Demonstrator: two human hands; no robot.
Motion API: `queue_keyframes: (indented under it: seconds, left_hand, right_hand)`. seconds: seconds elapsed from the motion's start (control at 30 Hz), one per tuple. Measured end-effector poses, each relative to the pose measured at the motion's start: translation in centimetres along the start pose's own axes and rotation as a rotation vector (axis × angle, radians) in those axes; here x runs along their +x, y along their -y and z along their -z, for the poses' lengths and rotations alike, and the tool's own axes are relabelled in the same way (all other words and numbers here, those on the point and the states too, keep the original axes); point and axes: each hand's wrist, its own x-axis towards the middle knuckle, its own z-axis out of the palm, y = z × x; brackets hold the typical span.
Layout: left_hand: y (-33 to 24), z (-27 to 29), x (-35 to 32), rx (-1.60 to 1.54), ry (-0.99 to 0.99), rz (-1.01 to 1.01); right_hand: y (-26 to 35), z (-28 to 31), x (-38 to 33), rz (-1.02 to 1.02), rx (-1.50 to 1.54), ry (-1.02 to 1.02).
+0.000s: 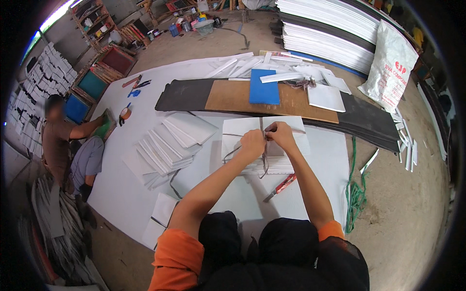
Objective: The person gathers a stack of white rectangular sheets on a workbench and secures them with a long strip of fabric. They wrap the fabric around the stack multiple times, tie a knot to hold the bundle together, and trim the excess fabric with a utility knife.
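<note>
In front of me lies a stack of white ribbed sheets [238, 127] with a dark strap [265, 162] crossed around it. My left hand [253, 144] is closed on the strap at the middle of the stack's top. Right beside it, my right hand [279, 132] pinches the strap where the bands cross. Whether a knot is there is hidden by my fingers. Nearer to me, right of the stack's front edge, rests a red utility knife [280, 187]. Fanned-out white sheets [167, 145] lie to the left, with another dark strap [174, 184] near them.
Beyond the stack stretches a long dark slab [369, 119] bearing a brown board [228, 97], a blue block [264, 87] and white offcuts. Green rope [357, 199] lies at right. A large white sack [391, 68] leans by stacked sheets [325, 39]. Another person [68, 136] sits at far left.
</note>
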Motion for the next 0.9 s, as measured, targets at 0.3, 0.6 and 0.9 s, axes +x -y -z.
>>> queue_keyframes:
  seconds: [0.3, 0.6, 0.9]
  left_hand:
    - [2.8, -0.4, 0.7, -0.301, 0.117, 0.074]
    - [2.5, 0.0, -0.5, -0.398, 0.086, 0.124]
    - [2.4, -0.7, -1.3, -0.436, -0.067, 0.092]
  right_hand:
    - [0.0, -1.7, 0.3, 0.031, -0.207, -0.167]
    - [1.8, -3.6, -1.4, -0.058, -0.252, -0.294]
    - [0.9, -4.2, -1.1, -0.214, -0.016, -0.310]
